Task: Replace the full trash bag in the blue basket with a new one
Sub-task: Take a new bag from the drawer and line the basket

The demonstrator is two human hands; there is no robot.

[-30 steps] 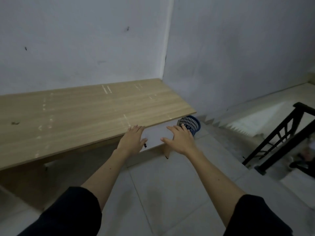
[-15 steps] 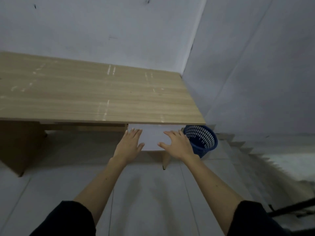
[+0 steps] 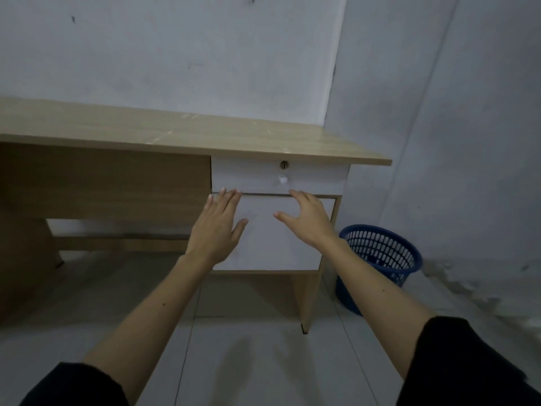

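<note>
My view has dropped since half a second ago: then I looked down on the desk (image 3: 187, 136) top, now I see its front, with a white top drawer (image 3: 263, 174), its keyhole (image 3: 284, 164) and a small pale knob (image 3: 282, 180). Below it sits a white lower drawer (image 3: 269, 238). My left hand (image 3: 218, 230) is spread flat, fingers straight, fingertips at the gap between the two drawers. My right hand (image 3: 307, 221) is open too, fingers loosely bent, thumb out, over the lower drawer front; contact I cannot tell. Neither hand holds anything. The blue basket (image 3: 380, 259) stands on the floor just right of the desk leg, tilted; whether it holds a bag I cannot tell.
</note>
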